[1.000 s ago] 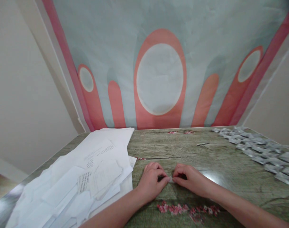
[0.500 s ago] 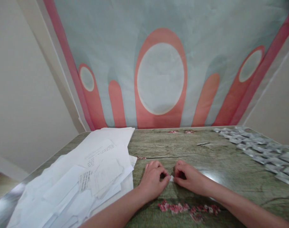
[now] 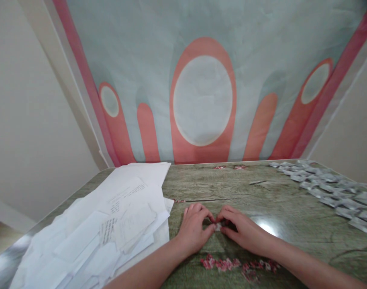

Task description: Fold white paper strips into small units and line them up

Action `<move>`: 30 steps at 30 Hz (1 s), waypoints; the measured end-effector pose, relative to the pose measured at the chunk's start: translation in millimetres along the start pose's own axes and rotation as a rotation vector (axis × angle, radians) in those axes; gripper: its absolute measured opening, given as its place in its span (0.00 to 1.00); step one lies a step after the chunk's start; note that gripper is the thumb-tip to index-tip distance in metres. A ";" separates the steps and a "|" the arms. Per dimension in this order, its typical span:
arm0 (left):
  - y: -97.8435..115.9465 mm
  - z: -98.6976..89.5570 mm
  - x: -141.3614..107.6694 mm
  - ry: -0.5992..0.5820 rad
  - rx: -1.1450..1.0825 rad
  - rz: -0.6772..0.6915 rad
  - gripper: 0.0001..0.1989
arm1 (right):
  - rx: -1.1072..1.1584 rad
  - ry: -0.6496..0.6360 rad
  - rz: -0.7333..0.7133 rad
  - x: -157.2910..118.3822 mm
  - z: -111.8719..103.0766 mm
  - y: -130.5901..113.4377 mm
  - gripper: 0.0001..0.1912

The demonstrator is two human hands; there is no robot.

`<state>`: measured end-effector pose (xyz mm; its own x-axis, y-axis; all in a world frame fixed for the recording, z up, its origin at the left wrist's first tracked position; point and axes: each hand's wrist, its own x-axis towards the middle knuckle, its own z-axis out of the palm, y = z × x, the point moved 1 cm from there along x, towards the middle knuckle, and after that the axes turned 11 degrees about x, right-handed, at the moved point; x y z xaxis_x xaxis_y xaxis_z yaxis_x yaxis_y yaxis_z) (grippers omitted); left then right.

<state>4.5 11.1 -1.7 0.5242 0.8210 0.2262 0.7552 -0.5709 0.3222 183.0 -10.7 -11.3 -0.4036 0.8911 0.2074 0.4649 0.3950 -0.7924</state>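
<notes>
A small white piece of paper (image 3: 218, 227), perhaps folded, sits between my two hands just above or on the wooden-patterned table. My left hand (image 3: 194, 226) pinches its left side between thumb and index finger. From the right, my right hand (image 3: 243, 228) curls in, its thumb at the paper's right side and its index fingertip touching or nearly touching the left fingers. The fingers partly hide the paper, so its exact shape is unclear.
A heap of white paper sheets and scraps (image 3: 90, 237), some printed, covers the table's left side. Several small greyish-white folded pieces (image 3: 331, 186) lie in rows at the right. Pink flowers are printed on the tabletop (image 3: 207, 180). Behind its far edge stands a patterned backdrop (image 3: 159, 52).
My right index finger has moved left over the paper to meet the left fingertips, and the right hand opened its curl somewhat. My left hand has stayed almost in place.
</notes>
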 end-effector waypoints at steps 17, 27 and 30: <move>0.0 0.6 -4.5 0.002 -0.055 0.100 0.04 | -0.756 -0.005 -0.276 -2.2 13.6 6.6 0.07; -0.1 1.3 -5.1 0.010 -0.044 0.117 0.05 | -0.631 0.055 -0.325 -4.7 8.3 -4.9 0.06; -1.8 1.3 -4.9 0.020 -0.053 0.087 0.02 | -0.601 0.069 -0.350 -4.5 9.0 -2.5 0.07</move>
<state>1.0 8.1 -4.6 0.5787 0.7682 0.2740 0.6846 -0.6401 0.3487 176.6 -17.6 -15.4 -0.5674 0.6935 0.4439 0.6804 0.6985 -0.2217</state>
